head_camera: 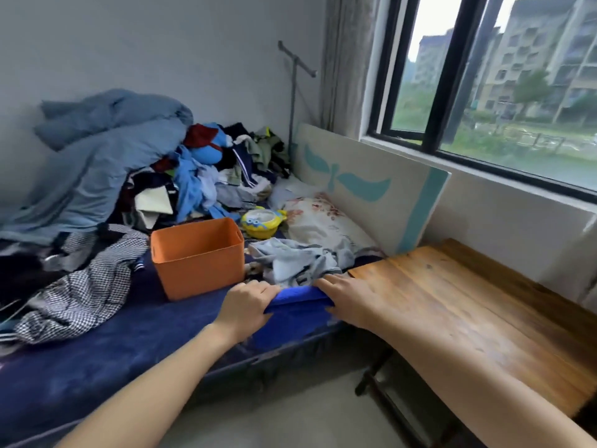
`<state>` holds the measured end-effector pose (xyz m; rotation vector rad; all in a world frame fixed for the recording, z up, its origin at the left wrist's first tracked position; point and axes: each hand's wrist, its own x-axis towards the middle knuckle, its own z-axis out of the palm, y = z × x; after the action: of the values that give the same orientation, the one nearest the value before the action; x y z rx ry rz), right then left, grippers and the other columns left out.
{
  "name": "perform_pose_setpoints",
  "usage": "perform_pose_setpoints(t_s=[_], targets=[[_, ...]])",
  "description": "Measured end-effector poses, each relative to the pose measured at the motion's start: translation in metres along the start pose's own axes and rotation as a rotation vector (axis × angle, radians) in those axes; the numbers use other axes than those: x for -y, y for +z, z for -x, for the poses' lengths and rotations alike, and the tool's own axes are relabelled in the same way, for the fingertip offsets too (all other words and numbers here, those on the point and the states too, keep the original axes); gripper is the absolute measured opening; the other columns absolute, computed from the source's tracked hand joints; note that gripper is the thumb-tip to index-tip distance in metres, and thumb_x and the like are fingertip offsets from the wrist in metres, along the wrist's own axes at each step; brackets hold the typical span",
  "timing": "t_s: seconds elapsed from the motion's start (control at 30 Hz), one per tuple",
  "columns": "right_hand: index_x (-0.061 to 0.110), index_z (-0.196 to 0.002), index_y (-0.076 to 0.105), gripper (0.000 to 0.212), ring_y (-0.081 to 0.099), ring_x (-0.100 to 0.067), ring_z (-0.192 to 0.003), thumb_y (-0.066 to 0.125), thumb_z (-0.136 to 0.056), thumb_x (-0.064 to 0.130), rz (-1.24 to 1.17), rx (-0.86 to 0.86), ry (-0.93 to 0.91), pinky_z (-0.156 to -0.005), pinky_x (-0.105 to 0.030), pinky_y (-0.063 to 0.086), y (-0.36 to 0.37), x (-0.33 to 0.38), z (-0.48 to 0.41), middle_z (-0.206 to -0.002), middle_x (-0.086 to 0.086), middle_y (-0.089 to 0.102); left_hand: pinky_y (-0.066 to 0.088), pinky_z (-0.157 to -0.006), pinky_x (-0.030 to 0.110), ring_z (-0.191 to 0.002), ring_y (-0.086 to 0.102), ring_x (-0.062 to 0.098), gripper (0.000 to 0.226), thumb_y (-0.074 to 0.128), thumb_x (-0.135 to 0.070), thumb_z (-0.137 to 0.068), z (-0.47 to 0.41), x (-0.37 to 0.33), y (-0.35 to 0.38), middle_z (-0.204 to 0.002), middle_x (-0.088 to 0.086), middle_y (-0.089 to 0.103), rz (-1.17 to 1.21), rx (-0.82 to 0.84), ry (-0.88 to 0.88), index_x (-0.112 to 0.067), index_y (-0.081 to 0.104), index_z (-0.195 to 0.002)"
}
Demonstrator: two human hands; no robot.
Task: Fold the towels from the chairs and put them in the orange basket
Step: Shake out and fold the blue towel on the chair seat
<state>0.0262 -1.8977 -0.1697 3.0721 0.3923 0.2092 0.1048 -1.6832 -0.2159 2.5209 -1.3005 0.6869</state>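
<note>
Low in the centre of the frame, a bright blue towel (295,310) is lying on the edge of a bed (97,350) covered in a dark blue sheet. The left hand (247,307) is gripping the towel's left end, its fingers (269,291) curling over the top fold and pinching the cloth. The right hand (347,300) is resting palm down on the towel's right end, its fingers (324,283) lying flat and close together along the top edge, pressing on it.

Just above and to the left of the hands, the orange basket (197,257) is standing upright on the bed, near the towel but not touching it; its inside is not showing from this angle. A crumpled pale grey garment (297,257) is lying just beyond the towel, to the right of the basket. Behind the basket, a yellow toy bowl (261,223) is sitting beside a floral pillow (323,221). A heap of mixed clothes (206,176) and a blue duvet (97,163) are filling the left and middle of the frame. A wooden bench (468,305) is standing at the right, touching the bed's edge, under a window (504,79).
</note>
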Motion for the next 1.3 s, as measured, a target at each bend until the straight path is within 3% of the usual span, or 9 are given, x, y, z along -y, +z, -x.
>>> perform_pose_setpoints(t_s=[0.27, 0.43, 0.57, 0.6, 0.67, 0.8, 0.97, 1.3], targets=[[0.013, -0.126, 0.049, 0.039, 0.051, -0.022, -0.113, 0.053, -0.087, 0.017, -0.075, 0.008, -0.143, -0.082, -0.032, 0.042, 0.029, 0.078, -0.151, -0.122, -0.005, 0.056, 0.045, -0.044, 0.019, -0.054, 0.059, 0.015, 0.047, 0.084, -0.018, -0.038, 0.043, 0.149, -0.012, -0.065, -0.008, 0.063, -0.098, 0.036, -0.167, -0.020, 0.067, -0.082], [0.011, -0.125, 0.048, 0.040, 0.051, -0.026, -0.111, 0.055, -0.086, 0.017, -0.070, 0.123, -0.243, -0.082, -0.037, 0.043, 0.052, 0.104, -0.212, -0.120, -0.008, 0.055, 0.043, -0.045, 0.016, -0.052, 0.059, 0.012, 0.052, 0.085, -0.019, -0.030, 0.071, 0.200, 0.007, -0.063, -0.011, 0.063, -0.064, 0.049, -0.267, -0.022, 0.067, -0.079], [0.012, -0.125, 0.048, 0.039, 0.050, -0.025, -0.113, 0.055, -0.086, 0.017, -0.072, 0.164, -0.301, -0.083, -0.035, 0.042, 0.069, 0.113, -0.236, -0.123, -0.007, 0.054, 0.043, -0.044, 0.015, -0.051, 0.058, 0.010, 0.052, 0.084, -0.019, -0.028, 0.081, 0.214, 0.012, -0.063, -0.013, 0.063, -0.049, 0.170, -0.327, -0.023, 0.068, -0.077], [0.012, -0.124, 0.048, 0.039, 0.050, -0.025, -0.113, 0.055, -0.086, 0.017, -0.078, 0.191, -0.288, -0.083, -0.036, 0.042, 0.068, 0.112, -0.238, -0.123, -0.007, 0.054, 0.043, -0.044, 0.015, -0.051, 0.058, 0.009, 0.052, 0.085, -0.020, -0.028, 0.082, 0.215, 0.014, -0.063, -0.014, 0.062, -0.057, 0.164, -0.333, -0.024, 0.067, -0.077], [0.011, -0.123, 0.048, 0.039, 0.050, -0.025, -0.113, 0.055, -0.085, 0.017, -0.121, 0.207, -0.362, -0.082, -0.036, 0.042, 0.111, 0.084, -0.346, -0.121, -0.007, 0.054, 0.043, -0.043, 0.014, -0.051, 0.057, 0.008, 0.052, 0.086, -0.023, -0.027, 0.052, 0.294, 0.068, -0.062, -0.014, 0.062, -0.128, 0.055, -0.399, -0.025, 0.067, -0.075], [0.005, -0.116, 0.050, 0.034, 0.051, -0.028, -0.109, 0.054, -0.084, 0.014, -0.095, 0.194, -0.384, -0.072, -0.035, 0.037, 0.111, 0.091, -0.359, -0.115, -0.012, 0.055, 0.044, -0.043, 0.015, -0.051, 0.057, 0.009, 0.052, 0.086, -0.023, -0.027, 0.044, 0.305, 0.059, -0.061, -0.014, 0.061, -0.106, 0.204, -0.469, -0.025, 0.067, -0.075], [0.009, -0.123, 0.051, 0.040, 0.052, -0.027, -0.110, 0.056, -0.084, 0.016, -0.220, 0.079, -0.405, -0.082, -0.034, 0.042, 0.124, 0.050, -0.447, -0.117, -0.010, 0.057, 0.043, -0.044, 0.013, -0.052, 0.059, 0.009, 0.051, 0.086, -0.022, -0.026, -0.021, 0.365, 0.075, -0.061, -0.013, 0.062, -0.166, 0.118, -0.480, -0.024, 0.069, -0.074], [0.011, -0.123, 0.053, 0.040, 0.053, -0.025, -0.106, 0.055, -0.083, 0.016, -0.318, 0.082, -0.420, -0.080, -0.036, 0.046, 0.162, 0.021, -0.558, -0.114, -0.007, 0.059, 0.043, -0.044, 0.015, -0.052, 0.059, 0.010, 0.048, 0.087, -0.020, -0.028, -0.077, 0.444, 0.111, -0.062, -0.013, 0.062, -0.207, 0.197, -0.557, -0.023, 0.069, -0.072]])
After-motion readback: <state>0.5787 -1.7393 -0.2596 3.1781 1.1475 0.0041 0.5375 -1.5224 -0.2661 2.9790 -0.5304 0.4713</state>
